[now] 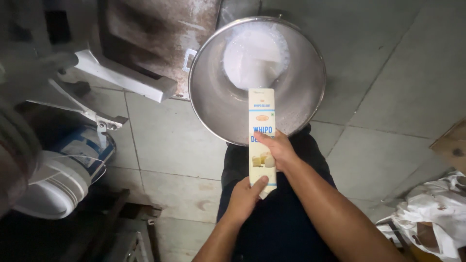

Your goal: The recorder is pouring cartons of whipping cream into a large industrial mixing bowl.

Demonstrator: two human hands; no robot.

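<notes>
The person stands over a wide steel bowl on the tiled floor and holds a tall white carton out over it with both hands. The right hand is closed around the middle of the carton, thumb across its printed front, and the left hand is closed around the bottom end, thumb pressed up against the base. The carton's long axis runs straight away from the person's body, with its top end pointing forward and down over the bowl's rim, toward the white cream pooled at the far side of the bowl. It looks like a stiff paperboard pack with flat sides that would dent if squeezed hard; how much is left inside cannot be seen, so its weight is a guess, though two hands suggest it is not empty. The flat faces could be slick if damp, so gripping across the narrow sides at the middle and propping the base, as now, seems the sound hold. A white bucket sits off to the left, and crumpled white bags lie to the right.
</notes>
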